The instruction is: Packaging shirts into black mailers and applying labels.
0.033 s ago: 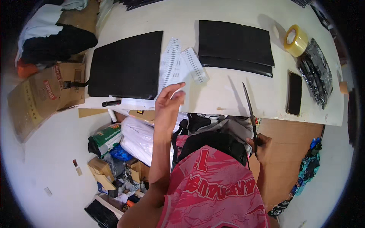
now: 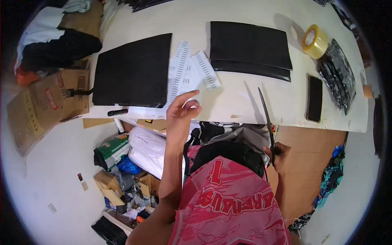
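My left hand [image 2: 182, 110] hovers over the table's near edge, just below the printed sheets. Its index finger stretches out, with the thumb apart from it, and I see nothing held. White printed sheets [image 2: 185, 77] lie flat beyond it, with a narrow printed strip [image 2: 206, 70] angled on their right side. Down at the right, below the table edge, my right hand [image 2: 281, 157] is closed round the handles of a pair of scissors [image 2: 266, 110]. The scissors' long dark blades point up over the table and look closed.
Black flat bags [image 2: 132, 73] [image 2: 250, 47] lie on the white table [image 2: 241, 96]. At the right are a tape roll [image 2: 315, 41], plastic-wrapped black packs [image 2: 337, 75] and a phone [image 2: 314, 98]. A black cutter-like object [image 2: 117, 112] sits at the near left edge, beside a cardboard box [image 2: 49, 98].
The view has shifted slightly, so the table things sit a little further left. My left hand's fingers have changed pose a little; the right hand still holds the scissors.
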Available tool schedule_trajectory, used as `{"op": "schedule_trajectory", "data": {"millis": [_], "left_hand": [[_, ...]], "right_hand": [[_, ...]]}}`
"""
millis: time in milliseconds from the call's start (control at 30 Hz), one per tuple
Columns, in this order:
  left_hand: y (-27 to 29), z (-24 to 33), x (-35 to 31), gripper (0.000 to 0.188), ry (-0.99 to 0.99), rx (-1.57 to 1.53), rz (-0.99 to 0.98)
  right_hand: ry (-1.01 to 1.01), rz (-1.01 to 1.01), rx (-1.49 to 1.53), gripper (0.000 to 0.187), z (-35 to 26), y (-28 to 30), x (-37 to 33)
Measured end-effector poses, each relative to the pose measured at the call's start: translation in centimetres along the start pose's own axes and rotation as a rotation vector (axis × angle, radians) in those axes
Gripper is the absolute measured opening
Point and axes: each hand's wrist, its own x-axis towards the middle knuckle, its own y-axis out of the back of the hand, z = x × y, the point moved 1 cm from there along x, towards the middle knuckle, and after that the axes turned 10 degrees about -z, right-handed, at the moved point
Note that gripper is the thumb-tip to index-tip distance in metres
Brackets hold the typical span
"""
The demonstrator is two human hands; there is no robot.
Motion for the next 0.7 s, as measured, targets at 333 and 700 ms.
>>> {"op": "schedule_trajectory", "data": {"millis": [333, 700], "left_hand": [[-7.4, -5.0, 3.5, 0.062, -0.528, 1.297, -0.372], [-4.7, -7.2, 0.6, 0.047, -0.536, 1.326, -0.541]], "right_hand": [[0.028, 0.243, -0.187, 0.038, -0.5, 1.3, 0.6], [0.198, 0.276, -0.304, 0.035, -1.3, 2.1, 1.8]]}}
